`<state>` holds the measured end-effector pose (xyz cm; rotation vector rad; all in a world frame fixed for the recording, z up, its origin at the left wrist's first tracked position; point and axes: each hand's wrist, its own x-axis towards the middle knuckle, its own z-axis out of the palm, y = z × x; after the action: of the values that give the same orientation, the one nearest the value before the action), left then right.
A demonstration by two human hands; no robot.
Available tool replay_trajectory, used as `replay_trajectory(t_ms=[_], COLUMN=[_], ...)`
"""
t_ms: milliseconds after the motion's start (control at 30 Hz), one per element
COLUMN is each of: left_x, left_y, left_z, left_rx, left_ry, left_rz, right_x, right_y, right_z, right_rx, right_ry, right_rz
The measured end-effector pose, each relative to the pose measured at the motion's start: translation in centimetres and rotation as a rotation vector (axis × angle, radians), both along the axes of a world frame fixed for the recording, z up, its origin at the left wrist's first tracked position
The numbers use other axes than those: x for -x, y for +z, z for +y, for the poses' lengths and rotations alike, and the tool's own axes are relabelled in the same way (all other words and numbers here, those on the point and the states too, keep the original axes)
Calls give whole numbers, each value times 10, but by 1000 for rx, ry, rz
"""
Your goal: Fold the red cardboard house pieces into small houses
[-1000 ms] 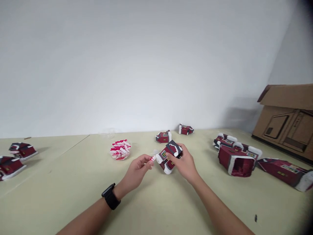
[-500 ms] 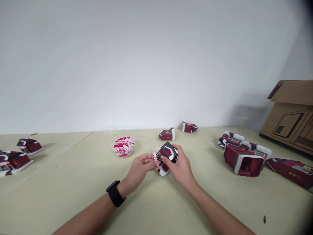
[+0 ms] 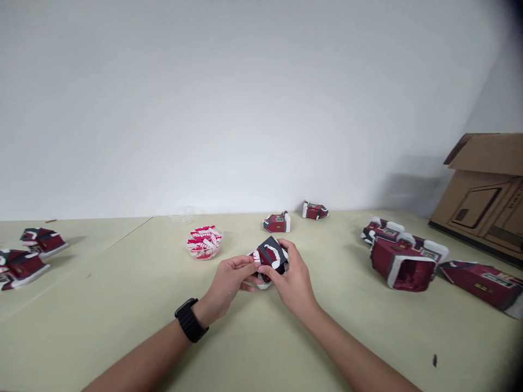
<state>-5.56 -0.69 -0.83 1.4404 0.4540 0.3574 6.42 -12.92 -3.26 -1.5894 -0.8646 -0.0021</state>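
Note:
Near the middle of the table, a small dark red house with a dark roof and white trim [image 3: 273, 253] is held in my right hand [image 3: 295, 276], thumb across its front and fingers behind it. My left hand [image 3: 229, 283], below a black watch, pinches a small red-and-white striped piece [image 3: 256, 257] against the house's left side. The fingertips of both hands nearly meet there and hide part of the house front. Left of the hands stands a clear bowl heaped with red-and-white striped pieces [image 3: 204, 243].
Two small houses lie at the back, one nearer [image 3: 277, 222] and one by the wall [image 3: 315, 210]. Several houses [image 3: 402, 264] lie at the right, before a cardboard box [image 3: 482, 201]. Two more [image 3: 43, 241] stand far left. A clear lid [image 3: 186, 214] lies behind the bowl.
The view has shifted slightly. My left thumb and fingers have moved up over the striped piece, pressing it to the house, and the house's lower part is now more covered.

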Motion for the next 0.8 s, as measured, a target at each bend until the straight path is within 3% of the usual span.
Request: replay_trajectory(t_ms=[333,800], left_x=[-1,0], left_y=[-4,-10], left_z=[3,9], left_rx=[-54,7], left_ry=[-52,-98], left_rz=[-37,-35], right_x=[1,2], right_y=[-3,-5], right_z=[1,-2], right_rx=[-7,47], right_ry=[-13,54], right_rz=[-128,-257])
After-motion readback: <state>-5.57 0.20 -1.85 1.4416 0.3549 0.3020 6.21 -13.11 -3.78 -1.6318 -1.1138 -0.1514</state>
